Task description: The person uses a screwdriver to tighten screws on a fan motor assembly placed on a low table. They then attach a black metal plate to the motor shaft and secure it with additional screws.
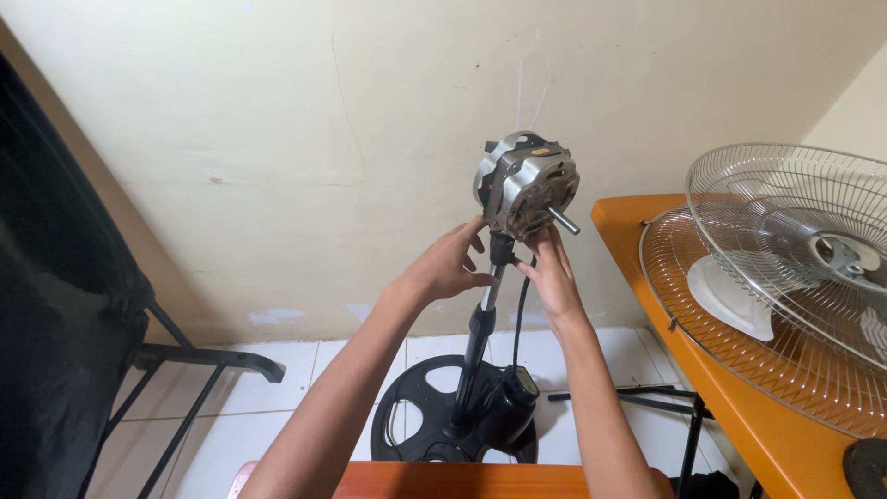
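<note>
A bare metal fan motor [525,185] with its shaft pointing right sits on top of a chrome stand pole [482,319] that rises from a round black base [416,407] on the tiled floor. My left hand [450,263] reaches up to the neck just under the motor, fingers apart and touching it. From the right, my right hand [552,273] touches the motor's underside with fingers spread. A black cable [519,314] hangs down from the motor to a black housing [510,402] lying on the base.
Two wire fan guards [785,277] and a white blade lie on an orange table [730,388] at the right. A dark cloth over a black frame [65,314] stands at the left. A cream wall is close behind. An orange-brown surface edge [462,480] lies at the bottom.
</note>
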